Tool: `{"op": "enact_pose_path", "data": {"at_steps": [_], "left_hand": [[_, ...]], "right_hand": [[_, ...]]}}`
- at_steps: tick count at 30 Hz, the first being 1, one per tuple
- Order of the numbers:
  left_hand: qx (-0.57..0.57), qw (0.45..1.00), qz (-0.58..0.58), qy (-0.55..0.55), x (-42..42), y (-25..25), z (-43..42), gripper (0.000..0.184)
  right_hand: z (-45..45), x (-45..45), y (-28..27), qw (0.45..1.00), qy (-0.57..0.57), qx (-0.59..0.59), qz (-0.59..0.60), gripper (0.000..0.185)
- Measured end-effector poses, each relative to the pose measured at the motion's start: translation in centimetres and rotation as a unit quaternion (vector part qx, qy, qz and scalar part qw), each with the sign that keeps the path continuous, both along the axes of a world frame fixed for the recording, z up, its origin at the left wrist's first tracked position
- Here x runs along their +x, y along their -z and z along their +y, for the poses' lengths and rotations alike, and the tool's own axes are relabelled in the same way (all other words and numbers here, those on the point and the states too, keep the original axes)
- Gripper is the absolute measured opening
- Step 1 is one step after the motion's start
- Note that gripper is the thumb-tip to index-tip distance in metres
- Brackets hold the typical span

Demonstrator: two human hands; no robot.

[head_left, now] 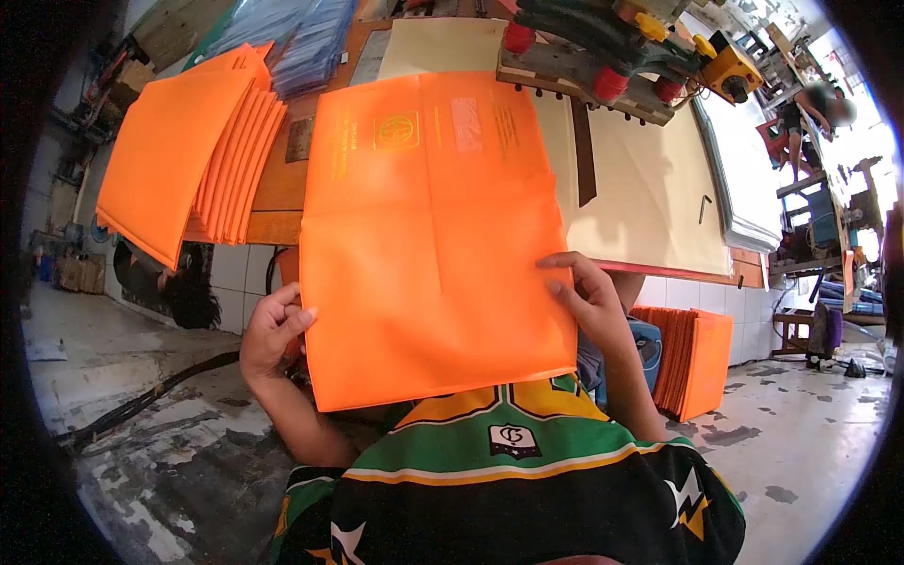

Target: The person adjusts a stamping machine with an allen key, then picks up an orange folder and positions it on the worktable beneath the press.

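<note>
An orange plastic folder (435,254) with gold printing near its far end lies partly over the table edge and hangs toward my lap. My left hand (276,330) pinches its left edge near the close corner, thumb on top. At the right edge, my right hand (593,297) has thumb and index finger on the surface, the other fingers hidden beneath. The sheet bulges slightly, and a crease runs down its middle. Past its far right side stands a machine head (593,56) with red and yellow parts.
Stacked orange folders (179,151) sit at the table's left, beside clear plastic sheets (292,38). A cream board (650,188) covers the right side, with a hex key (704,208) on it. More orange folders (697,363) stand on the floor. Another person (817,113) is far right.
</note>
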State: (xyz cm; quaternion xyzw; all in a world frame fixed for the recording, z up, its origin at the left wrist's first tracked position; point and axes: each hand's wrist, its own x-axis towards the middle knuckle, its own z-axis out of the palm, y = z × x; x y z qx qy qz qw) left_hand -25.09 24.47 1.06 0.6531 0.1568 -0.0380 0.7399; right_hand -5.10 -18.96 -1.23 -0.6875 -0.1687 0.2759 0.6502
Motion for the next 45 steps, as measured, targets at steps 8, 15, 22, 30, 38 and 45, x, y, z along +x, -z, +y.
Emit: {"op": "enact_pose_path", "data": {"at_steps": [8, 15, 22, 30, 38, 45], "left_hand": [[0.022, 0.995, 0.045, 0.084, -1.1, -0.5, 1.0, 0.042], [0.013, 0.990, -0.076, -0.118, 3.0, 1.8, -1.9, 0.022], [0.033, 0.982, -0.052, -0.176, 5.5, 3.3, -3.6, 0.021], [0.456, 0.834, -0.050, -0.307, 7.2, -0.1, -4.2, 0.030], [0.596, 0.786, -0.162, 0.033, 13.6, -0.2, -12.0, 0.048], [0.562, 0.809, -0.158, 0.070, 13.9, 1.8, -12.0, 0.048]], "right_hand": [[-3.5, -0.2, -2.7, 0.980, -0.181, -0.043, -0.073, 0.065], [-2.3, 0.2, -5.1, 0.992, -0.049, -0.101, 0.060, 0.059], [-2.1, 0.5, -3.6, 0.989, 0.022, -0.144, 0.006, 0.046], [-3.5, 0.3, -2.1, 0.991, -0.010, -0.116, -0.060, 0.045], [-4.1, 0.4, -2.3, 0.992, -0.030, -0.121, -0.024, 0.049], [-3.9, 0.3, -2.8, 0.990, -0.055, -0.119, -0.055, 0.051]]}}
